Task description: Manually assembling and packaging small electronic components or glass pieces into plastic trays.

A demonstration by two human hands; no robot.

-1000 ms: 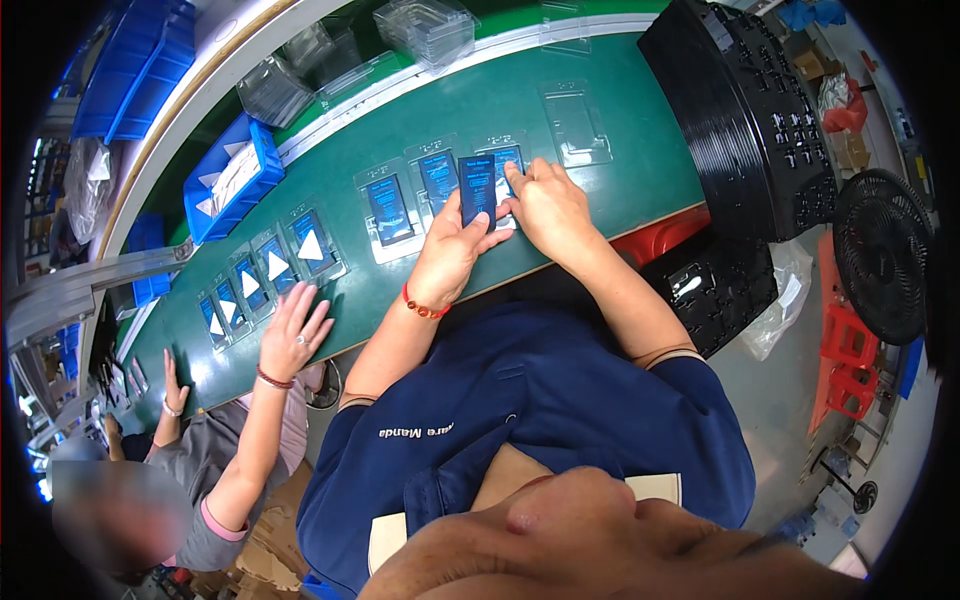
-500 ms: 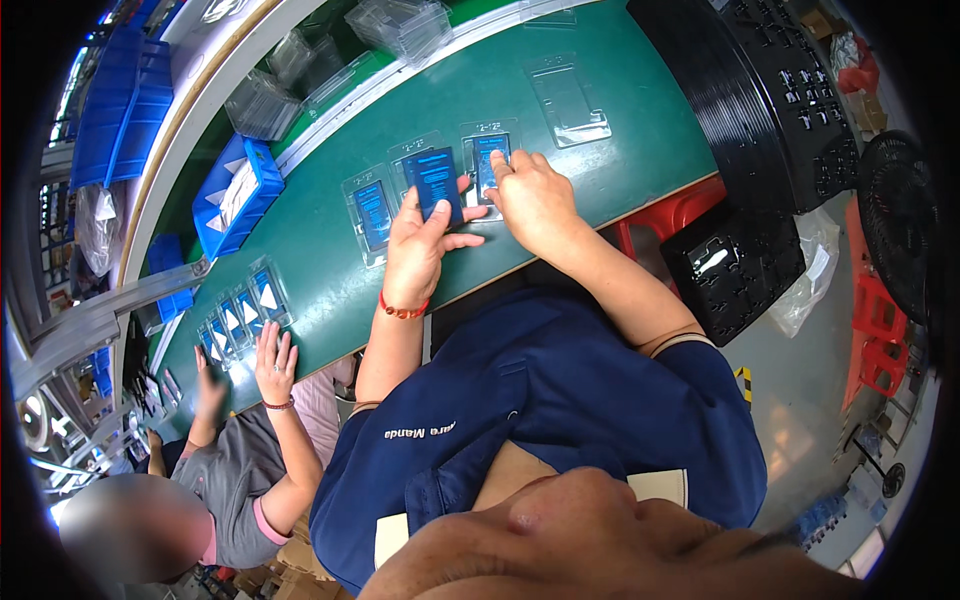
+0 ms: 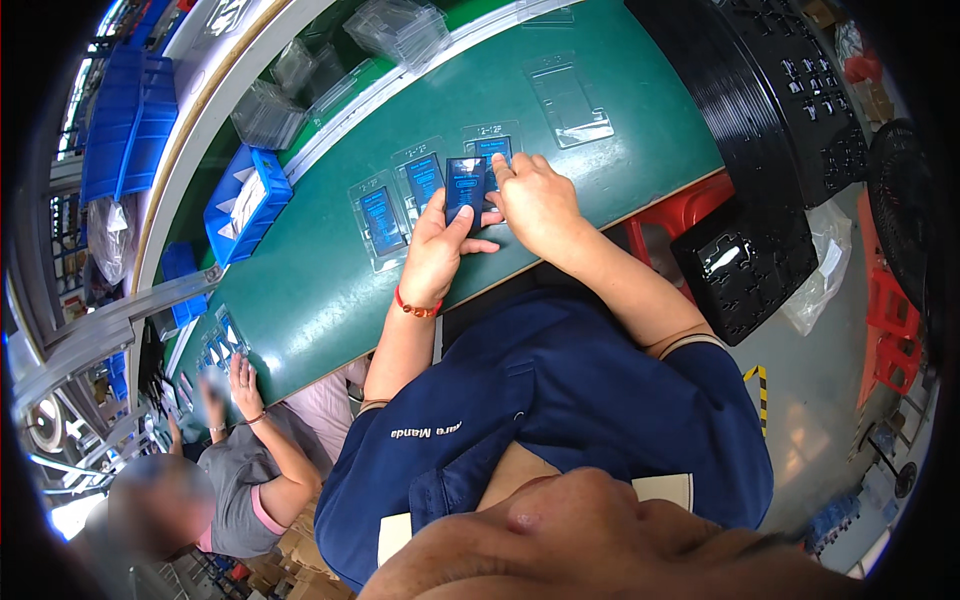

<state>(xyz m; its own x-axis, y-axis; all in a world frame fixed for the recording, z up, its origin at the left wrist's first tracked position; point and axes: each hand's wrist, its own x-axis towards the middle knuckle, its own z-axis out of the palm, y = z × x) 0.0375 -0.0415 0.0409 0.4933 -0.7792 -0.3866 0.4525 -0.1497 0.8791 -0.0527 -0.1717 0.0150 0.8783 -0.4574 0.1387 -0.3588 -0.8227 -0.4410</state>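
The left hand (image 3: 437,250) has its grip closed around a dark blue, flat rectangular piece with lighter blue print (image 3: 465,182), thumb laid across the near part of its face and fingers behind it. This piece is held over the green-topped desk (image 3: 310,310), appearing between the second and third of three clear plastic blister trays. The right hand (image 3: 542,208) is just beside it, the index fingertip on a similar dark blue piece in the third clear blister tray (image 3: 476,132); thumb and index fingertip look slightly apart, but whether that grip pinches anything I cannot tell. Two more dark blue pieces lie in the first clear blister tray (image 3: 366,186) and the second clear blister tray (image 3: 402,157), to the left. Farther right, green shows through another clear plastic tray (image 3: 568,100). A blue plastic bin (image 3: 264,226) with white papers stands left, a tall stack of black moulded trays (image 3: 700,75) at the right end, and at far left a co-worker's hand (image 3: 243,386) rests near smaller-looking trays.
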